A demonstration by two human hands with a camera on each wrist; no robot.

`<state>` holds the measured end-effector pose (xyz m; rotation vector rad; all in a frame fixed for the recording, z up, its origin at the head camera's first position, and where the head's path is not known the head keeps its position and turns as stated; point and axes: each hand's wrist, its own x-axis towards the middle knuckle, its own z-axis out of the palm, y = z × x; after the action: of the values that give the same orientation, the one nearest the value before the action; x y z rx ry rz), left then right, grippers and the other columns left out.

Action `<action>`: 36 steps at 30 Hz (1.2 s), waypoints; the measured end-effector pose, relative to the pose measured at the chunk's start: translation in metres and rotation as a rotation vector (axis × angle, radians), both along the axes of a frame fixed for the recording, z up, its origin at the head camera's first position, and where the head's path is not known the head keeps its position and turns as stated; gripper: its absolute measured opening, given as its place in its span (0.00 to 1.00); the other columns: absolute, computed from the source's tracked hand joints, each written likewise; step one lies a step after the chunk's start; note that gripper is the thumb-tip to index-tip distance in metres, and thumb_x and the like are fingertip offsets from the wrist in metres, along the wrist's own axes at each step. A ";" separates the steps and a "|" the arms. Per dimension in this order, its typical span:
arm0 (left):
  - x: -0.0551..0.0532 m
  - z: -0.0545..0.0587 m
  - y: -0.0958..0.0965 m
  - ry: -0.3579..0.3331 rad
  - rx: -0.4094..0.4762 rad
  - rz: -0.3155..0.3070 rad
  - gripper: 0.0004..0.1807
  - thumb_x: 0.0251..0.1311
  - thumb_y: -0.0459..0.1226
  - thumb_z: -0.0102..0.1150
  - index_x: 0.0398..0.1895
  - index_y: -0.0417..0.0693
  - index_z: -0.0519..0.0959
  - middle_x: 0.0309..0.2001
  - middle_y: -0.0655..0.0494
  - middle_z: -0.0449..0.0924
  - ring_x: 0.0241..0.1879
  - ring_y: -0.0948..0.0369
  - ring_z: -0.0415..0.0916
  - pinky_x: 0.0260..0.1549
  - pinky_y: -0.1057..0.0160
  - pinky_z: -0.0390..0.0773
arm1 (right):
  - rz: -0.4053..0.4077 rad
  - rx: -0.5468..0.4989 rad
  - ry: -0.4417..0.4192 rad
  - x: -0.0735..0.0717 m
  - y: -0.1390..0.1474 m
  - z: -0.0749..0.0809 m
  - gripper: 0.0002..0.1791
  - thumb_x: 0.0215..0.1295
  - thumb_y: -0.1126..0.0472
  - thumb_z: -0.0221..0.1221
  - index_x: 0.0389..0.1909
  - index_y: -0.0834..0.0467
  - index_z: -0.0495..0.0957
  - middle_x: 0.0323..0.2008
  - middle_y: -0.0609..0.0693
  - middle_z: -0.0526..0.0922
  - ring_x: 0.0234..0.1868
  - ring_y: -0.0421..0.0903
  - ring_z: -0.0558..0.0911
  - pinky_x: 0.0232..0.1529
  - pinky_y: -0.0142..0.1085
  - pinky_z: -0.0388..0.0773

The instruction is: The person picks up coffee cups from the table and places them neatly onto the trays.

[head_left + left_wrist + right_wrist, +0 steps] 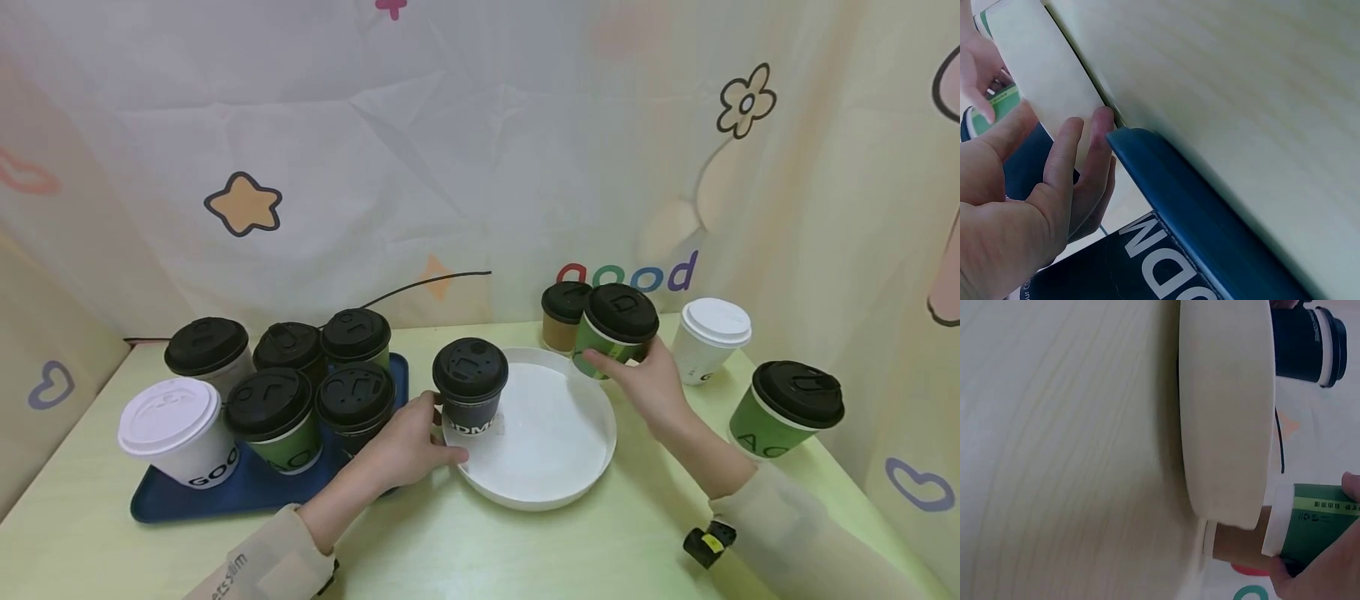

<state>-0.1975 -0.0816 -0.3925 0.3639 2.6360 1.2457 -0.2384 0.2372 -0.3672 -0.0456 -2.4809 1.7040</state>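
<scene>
Green cup (595, 342) is leaning near the white plate (551, 467) in the head view, the right hand (654, 387) grasping it below the lid (621, 312), presumably for steadiness. From the left wrist, the left hand (1029, 215) is lying by the plate, its grip on the dark cup (470, 383) impossible to tell; from the right wrist, a brown cup (1238, 544) is showing behind

A pale cloth (330, 150) bears a printed star (243, 205) and flower (746, 103); the tabletop (570, 550) shows faint grain.
</scene>
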 end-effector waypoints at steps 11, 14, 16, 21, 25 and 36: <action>-0.001 0.001 0.001 0.033 0.001 -0.016 0.39 0.54 0.34 0.79 0.64 0.30 0.67 0.49 0.44 0.77 0.35 0.59 0.76 0.38 0.57 0.78 | 0.269 0.012 -0.101 0.009 -0.025 0.009 0.44 0.63 0.56 0.72 0.74 0.60 0.60 0.70 0.62 0.69 0.72 0.60 0.65 0.71 0.59 0.59; 0.000 0.002 0.001 0.033 0.000 -0.015 0.38 0.54 0.34 0.79 0.64 0.30 0.67 0.49 0.44 0.77 0.35 0.59 0.76 0.38 0.57 0.78 | 0.321 0.023 -0.130 0.008 -0.030 0.008 0.43 0.61 0.59 0.73 0.74 0.59 0.62 0.70 0.61 0.70 0.72 0.60 0.65 0.70 0.59 0.61; 0.001 0.002 0.001 0.030 -0.003 -0.012 0.38 0.54 0.34 0.79 0.64 0.30 0.67 0.49 0.44 0.77 0.35 0.58 0.76 0.38 0.57 0.78 | 0.340 0.032 -0.137 0.006 -0.034 0.006 0.43 0.61 0.60 0.74 0.73 0.59 0.63 0.69 0.61 0.71 0.71 0.60 0.66 0.69 0.59 0.62; 0.001 0.002 0.001 0.013 -0.003 -0.006 0.40 0.54 0.34 0.79 0.65 0.29 0.67 0.49 0.43 0.77 0.35 0.58 0.76 0.37 0.57 0.78 | 0.344 0.049 -0.155 0.001 -0.042 -0.002 0.41 0.59 0.62 0.74 0.71 0.59 0.66 0.67 0.61 0.74 0.69 0.60 0.69 0.69 0.58 0.62; 0.001 0.000 0.001 0.007 -0.001 -0.007 0.40 0.54 0.34 0.79 0.66 0.29 0.66 0.50 0.43 0.77 0.35 0.58 0.76 0.36 0.58 0.78 | 0.341 0.048 -0.161 -0.003 -0.048 -0.008 0.40 0.58 0.64 0.75 0.70 0.61 0.67 0.66 0.61 0.75 0.69 0.59 0.69 0.70 0.56 0.60; 0.000 0.000 0.000 0.034 -0.007 -0.008 0.39 0.54 0.35 0.79 0.64 0.29 0.67 0.50 0.42 0.78 0.36 0.59 0.78 0.39 0.57 0.79 | 0.341 0.032 -0.096 -0.019 -0.063 -0.017 0.40 0.57 0.67 0.74 0.70 0.58 0.68 0.67 0.58 0.73 0.69 0.57 0.67 0.70 0.57 0.59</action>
<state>-0.1978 -0.0812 -0.3924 0.3979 2.6640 1.2384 -0.2569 0.1743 -0.3846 0.3238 -2.7119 1.8200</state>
